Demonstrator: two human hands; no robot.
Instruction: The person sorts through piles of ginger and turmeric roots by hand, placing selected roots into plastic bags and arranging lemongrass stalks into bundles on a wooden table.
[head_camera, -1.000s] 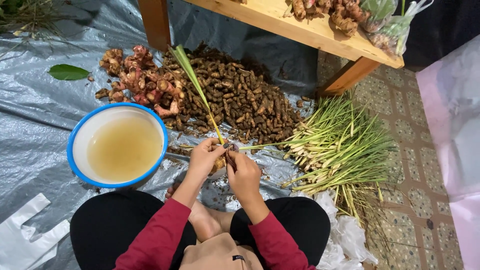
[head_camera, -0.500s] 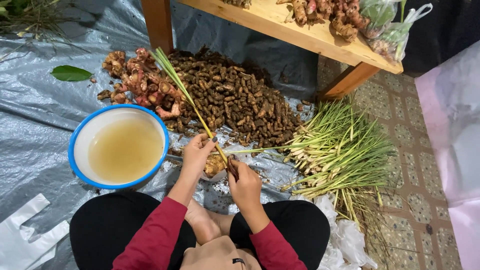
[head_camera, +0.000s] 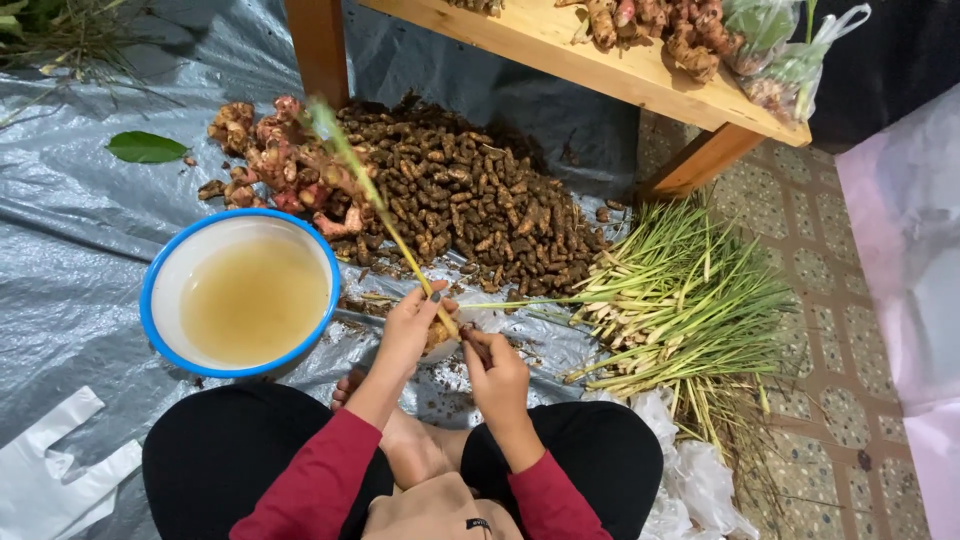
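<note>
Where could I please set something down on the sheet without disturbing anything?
Bare grey sheet lies left of the blue-rimmed basin, below the green leaf. It is crowded between the brown root pile and lemongrass heap.

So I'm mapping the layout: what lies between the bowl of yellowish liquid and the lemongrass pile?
In the head view, the left hand and right hand sit there, holding a lemongrass stalk over the grey tarp.
</note>
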